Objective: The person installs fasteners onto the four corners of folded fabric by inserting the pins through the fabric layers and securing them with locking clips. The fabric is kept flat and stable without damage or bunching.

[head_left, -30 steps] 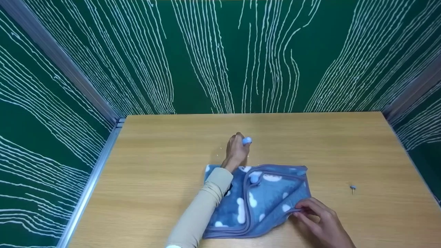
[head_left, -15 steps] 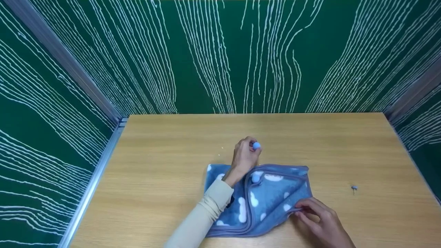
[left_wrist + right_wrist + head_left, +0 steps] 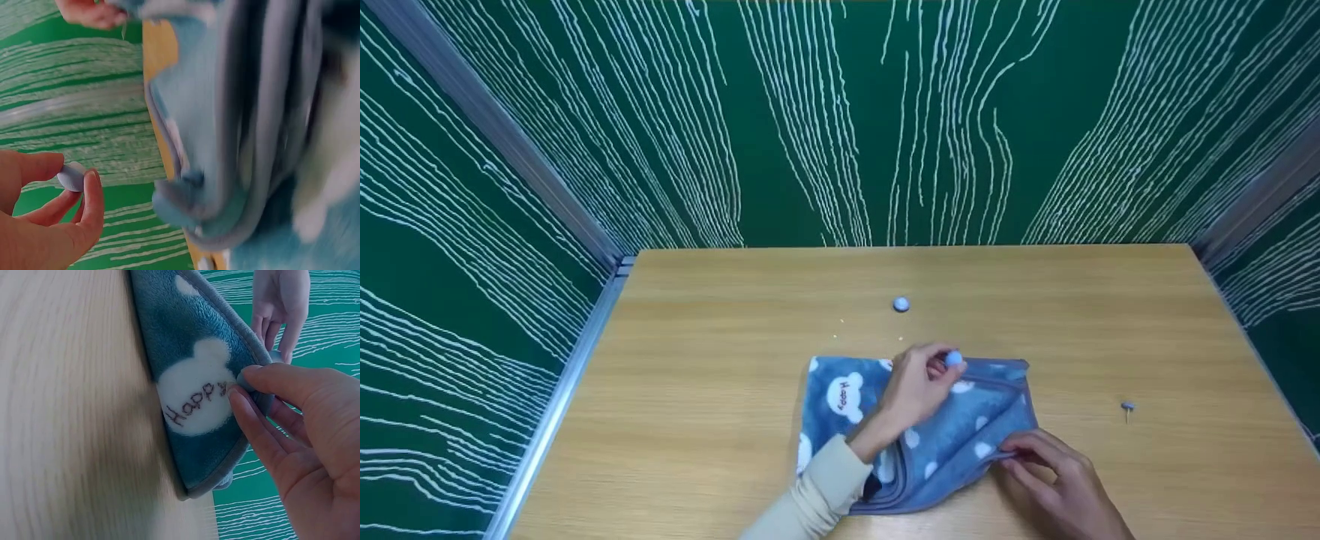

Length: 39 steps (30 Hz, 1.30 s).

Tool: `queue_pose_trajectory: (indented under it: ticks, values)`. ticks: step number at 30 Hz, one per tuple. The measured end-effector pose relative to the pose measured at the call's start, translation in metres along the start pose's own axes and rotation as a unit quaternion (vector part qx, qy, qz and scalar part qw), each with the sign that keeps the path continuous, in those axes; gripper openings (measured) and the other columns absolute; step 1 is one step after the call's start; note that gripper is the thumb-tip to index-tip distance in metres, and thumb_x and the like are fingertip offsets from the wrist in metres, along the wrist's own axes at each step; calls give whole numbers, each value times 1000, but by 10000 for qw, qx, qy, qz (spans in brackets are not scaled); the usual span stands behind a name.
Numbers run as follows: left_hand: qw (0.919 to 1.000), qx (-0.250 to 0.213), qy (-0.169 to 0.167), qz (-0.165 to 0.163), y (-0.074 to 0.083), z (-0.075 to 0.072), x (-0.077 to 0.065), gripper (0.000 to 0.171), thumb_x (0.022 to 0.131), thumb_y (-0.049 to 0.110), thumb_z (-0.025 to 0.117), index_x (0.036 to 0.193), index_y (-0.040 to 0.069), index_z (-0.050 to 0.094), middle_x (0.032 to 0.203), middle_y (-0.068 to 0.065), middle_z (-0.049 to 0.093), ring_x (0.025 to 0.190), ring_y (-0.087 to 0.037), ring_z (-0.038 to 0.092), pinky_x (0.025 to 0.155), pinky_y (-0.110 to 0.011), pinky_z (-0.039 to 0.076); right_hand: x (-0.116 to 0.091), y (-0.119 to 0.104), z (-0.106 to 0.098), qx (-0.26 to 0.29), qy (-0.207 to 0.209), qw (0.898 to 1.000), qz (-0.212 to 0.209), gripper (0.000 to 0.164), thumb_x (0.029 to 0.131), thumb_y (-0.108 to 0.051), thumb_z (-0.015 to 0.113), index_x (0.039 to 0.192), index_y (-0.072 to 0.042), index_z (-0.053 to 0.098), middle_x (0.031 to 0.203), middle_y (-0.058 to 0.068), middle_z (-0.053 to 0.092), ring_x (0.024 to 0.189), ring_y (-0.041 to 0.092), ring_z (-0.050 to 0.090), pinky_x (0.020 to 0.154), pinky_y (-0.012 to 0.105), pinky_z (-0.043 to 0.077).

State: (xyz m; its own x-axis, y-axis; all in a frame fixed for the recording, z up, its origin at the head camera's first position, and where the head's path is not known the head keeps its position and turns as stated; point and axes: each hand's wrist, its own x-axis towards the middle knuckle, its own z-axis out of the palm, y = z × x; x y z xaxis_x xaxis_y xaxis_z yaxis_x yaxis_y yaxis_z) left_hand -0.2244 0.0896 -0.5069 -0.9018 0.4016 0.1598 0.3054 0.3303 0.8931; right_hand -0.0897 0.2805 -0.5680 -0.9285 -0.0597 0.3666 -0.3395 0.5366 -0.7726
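Note:
My left hand pinches a small round light-blue cap between thumb and fingers, over the far part of a folded blanket. In the left wrist view the cap shows at the fingertips. The blue fleece blanket has white patches and a grey-blue trim, and lies on the table. At its near right corner my right hand pinches the edge. The right wrist view shows a blue-grey rounded head under that thumb. A thin needle shows below the right hand in the left wrist view.
Another round grey-blue cap sits on the wooden table behind the blanket. To the right lies a pin with a broad round head. Tiny white bits lie near the blanket's far edge. Green panels with white lines surround the table.
The left hand has come nearer and to the right with its cap, now over the blanket. The cap on the table behind has come into view. The right hand stays at the corner.

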Motion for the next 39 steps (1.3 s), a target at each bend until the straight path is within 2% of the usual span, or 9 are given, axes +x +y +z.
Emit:
queue_pose_trajectory:
  ticks: [5, 7, 13, 17, 22, 28, 34, 39]
  values:
    - [9996, -77, -248, -65, 0, 6, -13, 22, 89, 17, 66, 109, 8, 69, 90, 2, 65, 74, 0, 58, 68, -13, 48, 0, -3, -1, -88, -73, 9990, 436, 31, 76, 6, 75, 97, -16, 70, 96, -9, 64, 91, 9, 64, 73, 21, 53]
    - [9995, -90, -286, -101, -2, 9, -17, 23, 89, 18, 66, 110, 8, 69, 90, 2, 65, 74, 0, 59, 68, -13, 48, -1, -4, -1, -94, -70, 9988, 474, 31, 75, 6, 75, 97, -16, 69, 97, -9, 64, 91, 9, 64, 73, 22, 54]
    - [9986, -207, -470, -135, -5, 15, -26, 24, 89, 16, 66, 110, 4, 68, 88, 2, 66, 72, 0, 59, 67, -13, 48, -3, -4, 0, -33, -3, 9996, 286, 34, 74, 9, 75, 96, -16, 69, 98, -6, 64, 92, 10, 64, 72, 23, 54]
    - [9980, -272, -525, -201, -6, 18, -32, 25, 89, 17, 66, 111, 6, 68, 87, 6, 65, 73, 1, 58, 67, -13, 48, -3, -4, -1, -34, 3, 9997, 245, 35, 75, 8, 75, 97, -18, 69, 99, -6, 64, 93, 9, 63, 74, 20, 52]
    - [9969, -527, -556, -180, -8, 23, -40, 22, 90, 15, 63, 110, 7, 67, 89, 6, 64, 73, 1, 58, 68, -14, 49, -4, -1, -2, -73, -52, 9998, -192, 32, 77, 6, 73, 101, -15, 68, 103, 1, 64, 98, 8, 61, 79, 16, 49]
    - [9951, -605, -753, -196, -8, 28, -46, 21, 91, 12, 61, 109, 6, 68, 89, 6, 66, 75, 3, 59, 68, -14, 49, -3, -1, -2, -106, 180, 9980, -596, 39, 72, 14, 74, 99, -13, 69, 101, 1, 65, 95, 8, 62, 78, 15, 49]
    - [9932, -718, -886, -241, -8, 34, -52, 22, 93, 13, 60, 111, 4, 67, 94, -1, 69, 80, 2, 60, 71, -15, 49, -3, -2, -1, -24, 237, 9978, -617, 41, 70, 16, 74, 99, -12, 69, 101, 1, 65, 94, 9, 62, 79, 14, 49]
    - [9907, -815, -1033, -341, -8, 36, -58, 22, 93, 13, 60, 112, 4, 67, 95, 1, 69, 82, 2, 60, 73, -15, 49, -4, -2, -2, -57, 196, 9981, -577, 39, 72, 14, 74, 100, -12, 69, 101, 1, 65, 95, 9, 62, 81, 14, 48]
